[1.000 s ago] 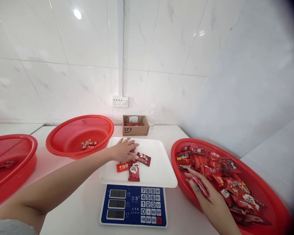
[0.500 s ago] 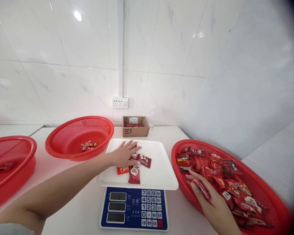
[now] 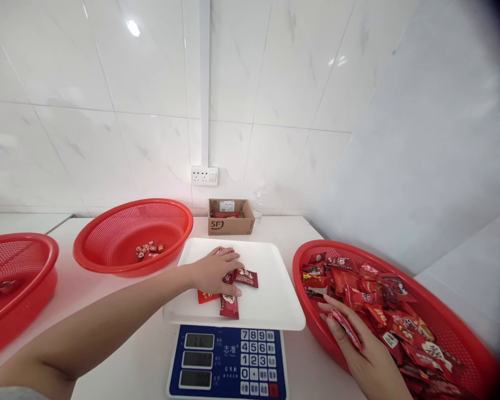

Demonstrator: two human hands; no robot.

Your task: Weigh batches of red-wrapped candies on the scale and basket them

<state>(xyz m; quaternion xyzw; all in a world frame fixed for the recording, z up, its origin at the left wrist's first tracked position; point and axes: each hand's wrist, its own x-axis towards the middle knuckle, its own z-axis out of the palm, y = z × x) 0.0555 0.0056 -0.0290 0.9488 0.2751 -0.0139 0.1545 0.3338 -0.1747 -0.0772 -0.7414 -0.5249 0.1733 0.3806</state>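
Note:
My left hand (image 3: 215, 271) lies over several small red snack packets on the white tray (image 3: 270, 305) of a digital scale (image 3: 229, 362). Its thumb and fingers are apart and bent a little over them, hiding part of the pile. One dark red packet (image 3: 230, 309) sticks out below the thumb, another packet (image 3: 248, 279) to the right of the fingers. In my right hand (image 3: 358, 350), a red packet (image 3: 346, 329) is pinched between thumb and fingers. That hand is at the near left rim of a red plastic basket (image 3: 450, 300) heaped with similar packets.
Two more red baskets stand on the left, the farther basket (image 3: 108, 233) and the nearer basket (image 3: 45, 261), each with a few packets. Behind the scale are a cardboard box (image 3: 231, 225) and a clear plastic item (image 3: 258, 203), close to the tiled wall (image 3: 150, 150).
My left fingers have drawn in and bent over the packets, where they were stretched flatter before. My right hand still holds its packet, barely shifted. The whole view has tilted slightly.

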